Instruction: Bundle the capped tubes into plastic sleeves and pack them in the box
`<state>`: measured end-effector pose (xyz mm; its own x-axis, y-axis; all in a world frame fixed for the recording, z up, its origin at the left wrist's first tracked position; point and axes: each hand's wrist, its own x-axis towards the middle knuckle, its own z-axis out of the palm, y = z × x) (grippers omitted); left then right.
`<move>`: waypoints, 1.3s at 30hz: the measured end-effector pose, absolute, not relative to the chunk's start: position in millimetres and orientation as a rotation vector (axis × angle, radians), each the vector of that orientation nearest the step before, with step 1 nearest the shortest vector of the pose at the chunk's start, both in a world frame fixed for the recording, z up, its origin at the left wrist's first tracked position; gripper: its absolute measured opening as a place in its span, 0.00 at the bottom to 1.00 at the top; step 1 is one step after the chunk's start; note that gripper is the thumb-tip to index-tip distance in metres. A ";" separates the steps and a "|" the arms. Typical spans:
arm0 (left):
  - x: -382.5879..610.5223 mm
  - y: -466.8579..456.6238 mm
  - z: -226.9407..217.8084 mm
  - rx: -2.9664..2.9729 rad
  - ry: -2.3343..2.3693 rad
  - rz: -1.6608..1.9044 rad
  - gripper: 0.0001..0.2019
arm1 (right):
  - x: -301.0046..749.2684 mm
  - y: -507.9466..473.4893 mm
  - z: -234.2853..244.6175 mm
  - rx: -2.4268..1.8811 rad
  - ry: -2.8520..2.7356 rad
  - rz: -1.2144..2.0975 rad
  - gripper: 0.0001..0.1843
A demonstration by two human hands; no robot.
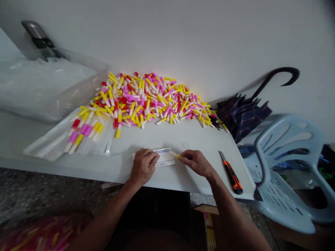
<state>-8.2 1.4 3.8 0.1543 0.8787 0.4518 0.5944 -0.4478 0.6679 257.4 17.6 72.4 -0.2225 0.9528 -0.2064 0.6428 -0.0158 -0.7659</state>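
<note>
On the white table, my left hand (pixel 144 164) rests over a printed white card (pixel 166 157), its fingers curled and closed. What those fingers pinch is hidden. My right hand (pixel 195 161) is closed, pinching a small yellow-and-white plastic tube (pixel 178 156) whose pale tip reaches the card's right edge. Behind both hands lies a large heap of similar short tubes (pixel 146 99) with yellow, red and pink ends. Several tubes (pixel 85 131) are laid in rows on a clear plastic bag (pixel 52 139) to the left.
An orange-and-black utility knife (pixel 230 173) and a rubber band (pixel 185 145) lie at the right. Further out are a folded umbrella (pixel 242 111) and a light blue chair (pixel 288 146). A big transparent bag (pixel 78 87) stands at the left, more tubes (pixel 42 237) below.
</note>
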 end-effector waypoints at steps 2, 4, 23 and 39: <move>-8.2 1.4 4.2 2.139 1.422 1.174 0.10 | 242.5 12.4 64.7 -1.642 -1.981 1.068 0.15; -8.2 1.4 4.3 2.167 1.427 1.153 0.11 | 222.7 12.2 58.0 -1.605 -2.015 1.004 0.13; -7.2 1.3 12.8 2.263 1.509 1.032 0.09 | 194.1 16.5 46.7 -1.188 -1.485 1.842 0.21; -6.9 8.2 11.2 2.203 1.473 1.091 0.09 | 185.9 13.4 30.3 -1.172 -1.504 1.665 0.43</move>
<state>-6.9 8.2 11.2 0.1973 0.8789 0.4343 0.6715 -0.4439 0.5933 185.9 13.4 30.3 -0.4292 0.8777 -0.2132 0.1232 -0.1770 -0.9765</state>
